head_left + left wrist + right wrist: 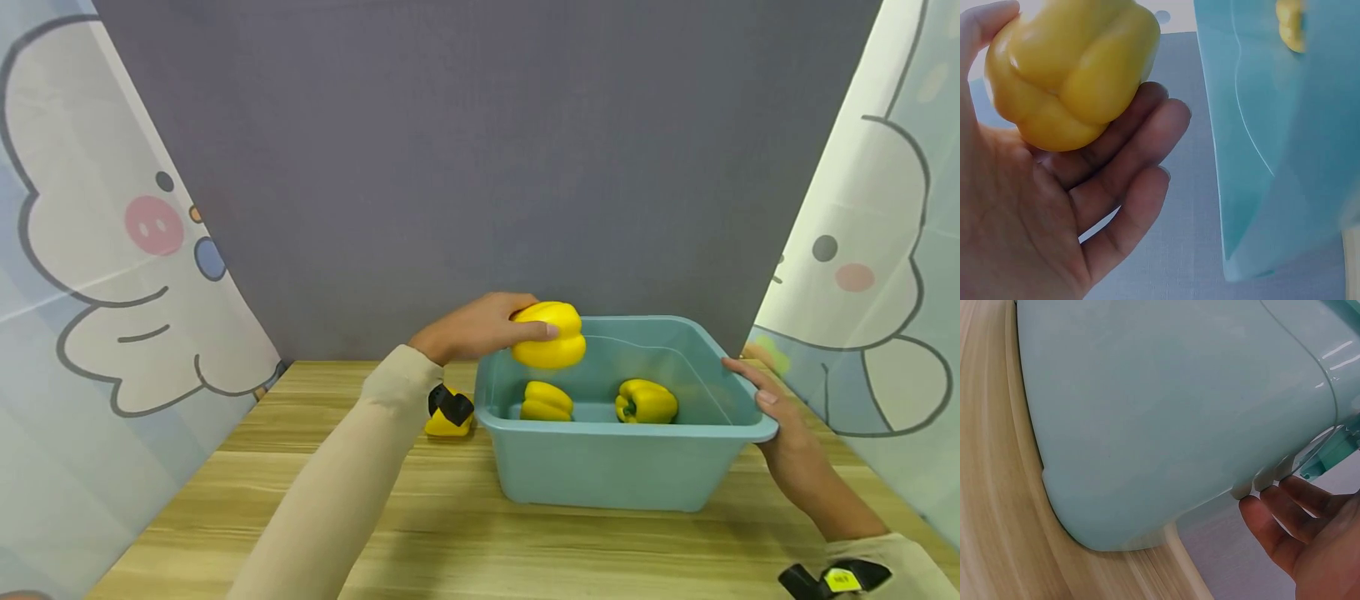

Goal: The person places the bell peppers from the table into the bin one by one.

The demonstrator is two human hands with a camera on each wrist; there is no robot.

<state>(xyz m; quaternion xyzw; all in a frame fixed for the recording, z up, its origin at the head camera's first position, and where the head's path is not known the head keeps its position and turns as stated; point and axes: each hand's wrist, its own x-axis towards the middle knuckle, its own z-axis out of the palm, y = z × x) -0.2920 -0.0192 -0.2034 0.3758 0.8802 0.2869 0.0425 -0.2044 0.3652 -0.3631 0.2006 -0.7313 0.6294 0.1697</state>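
Observation:
My left hand (483, 327) grips a yellow bell pepper (561, 353) above the left side of a blue-green plastic tub (615, 467). In the left wrist view, the thumb and fingers curl around the pepper's (1079, 69) lobed end, with the tub's wall (1247, 125) to its right. Inside the tub lie two more yellow peppers, one at the left (546, 403) and one at the right (651, 402) with its green stem end showing. My right hand (791, 437) holds the tub's right rim, thumb over the edge; its fingertips (1254, 509) touch the outer wall.
Another yellow bell pepper (448, 425) sits on the wooden table (420, 533) left of the tub, partly hidden by the left wrist's black strap. A grey panel (480, 167) rises behind the table, with cartoon-print curtains (97, 350) at both sides.

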